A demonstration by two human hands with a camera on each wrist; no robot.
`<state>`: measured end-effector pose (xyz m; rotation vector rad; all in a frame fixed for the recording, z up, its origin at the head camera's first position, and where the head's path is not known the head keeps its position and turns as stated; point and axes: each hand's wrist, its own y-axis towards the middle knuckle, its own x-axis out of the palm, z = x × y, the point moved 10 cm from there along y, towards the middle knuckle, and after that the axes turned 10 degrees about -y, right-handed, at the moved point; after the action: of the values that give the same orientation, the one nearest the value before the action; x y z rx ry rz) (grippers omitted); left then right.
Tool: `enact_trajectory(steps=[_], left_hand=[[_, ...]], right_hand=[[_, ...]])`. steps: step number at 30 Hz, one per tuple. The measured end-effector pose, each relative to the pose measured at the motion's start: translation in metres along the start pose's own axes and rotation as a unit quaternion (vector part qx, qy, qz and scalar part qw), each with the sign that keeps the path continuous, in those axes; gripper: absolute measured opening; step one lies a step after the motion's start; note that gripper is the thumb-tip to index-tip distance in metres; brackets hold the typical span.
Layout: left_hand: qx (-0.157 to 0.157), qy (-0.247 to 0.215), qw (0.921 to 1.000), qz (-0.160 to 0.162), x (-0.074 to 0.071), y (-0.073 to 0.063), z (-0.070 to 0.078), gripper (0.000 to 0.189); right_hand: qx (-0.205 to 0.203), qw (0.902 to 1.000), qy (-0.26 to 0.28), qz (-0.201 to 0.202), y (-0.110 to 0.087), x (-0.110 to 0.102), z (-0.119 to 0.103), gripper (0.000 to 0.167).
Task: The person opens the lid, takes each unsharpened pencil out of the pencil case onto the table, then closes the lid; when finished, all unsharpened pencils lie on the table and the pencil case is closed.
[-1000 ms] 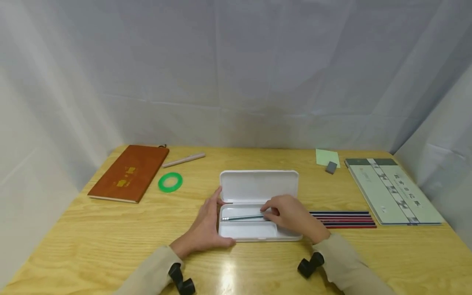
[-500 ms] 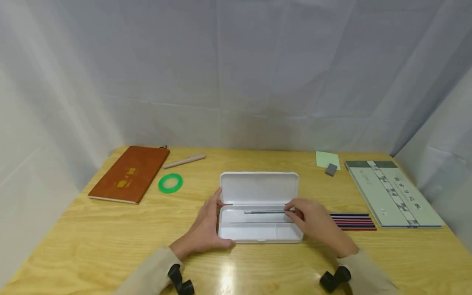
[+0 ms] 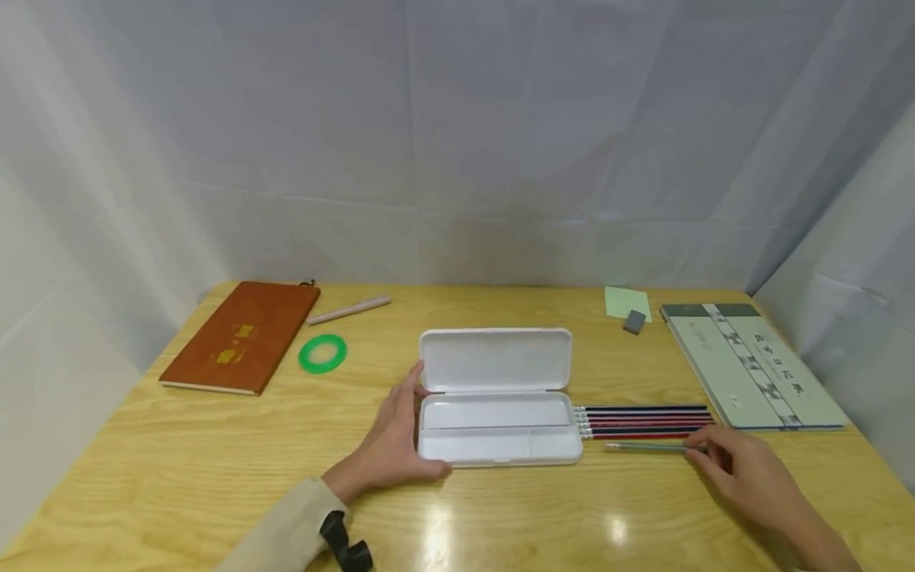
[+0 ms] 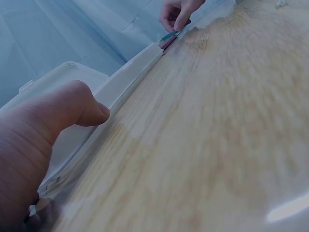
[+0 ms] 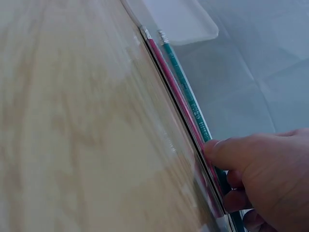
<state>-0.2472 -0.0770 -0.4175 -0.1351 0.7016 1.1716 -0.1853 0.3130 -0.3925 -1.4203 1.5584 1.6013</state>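
Note:
A white pencil case (image 3: 500,449) lies with its lid up in the middle of the table, nothing in its compartments. My left hand (image 3: 389,441) grips its left end, thumb along the front edge and fingers up by the hinge; the thumb (image 4: 77,104) also shows in the left wrist view. To the right, my right hand (image 3: 750,477) pinches a green pencil (image 3: 646,447) near its far right end, eraser end toward the case. The pencil is just in front of a row of dark and red pencils (image 3: 643,421), roughly parallel to them.
A brown notebook (image 3: 243,338), a pale pen (image 3: 350,310) and a green tape roll (image 3: 322,353) lie at the left. At the back right are a pale green sticky note (image 3: 626,302), a grey eraser (image 3: 634,322) and a light green notebook (image 3: 750,365). Curtains enclose the table.
My right hand has carried the green pencil out of the case, rightward and toward me, to the front of the pencil row. My left hand has stayed on the case.

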Motion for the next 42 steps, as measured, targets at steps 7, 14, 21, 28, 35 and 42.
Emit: enact_trajectory(steps=[7, 14, 21, 28, 35, 42], left_hand=[[0.001, 0.001, 1.0, 0.004, -0.003, 0.0, -0.001, 0.137], [-0.001, 0.008, 0.9999, 0.006, -0.006, -0.003, -0.002, 0.138], [-0.003, 0.011, 0.9999, 0.006, -0.006, -0.003, -0.002, 0.137], [0.004, 0.006, 1.0, 0.0, -0.001, -0.001, 0.001, 0.137], [0.006, 0.006, 1.0, -0.001, -0.001, 0.0, 0.002, 0.136], [-0.003, -0.001, 1.0, 0.002, 0.001, 0.001, 0.0, 0.137]], right_hand=[[-0.017, 0.9999, -0.002, -0.002, 0.008, 0.007, -0.01, 0.023], [-0.021, 0.9996, -0.011, -0.019, 0.024, 0.018, -0.023, 0.023], [-0.03, 0.997, 0.029, -0.065, 0.037, 0.033, -0.046, 0.022], [-0.064, 0.9906, 0.08, -0.091, 0.054, 0.045, -0.083, 0.015], [-0.107, 0.9858, 0.09, -0.093, 0.077, 0.057, -0.123, 0.01], [-0.168, 0.9792, 0.062, -0.096, 0.088, 0.072, -0.165, 0.007]])
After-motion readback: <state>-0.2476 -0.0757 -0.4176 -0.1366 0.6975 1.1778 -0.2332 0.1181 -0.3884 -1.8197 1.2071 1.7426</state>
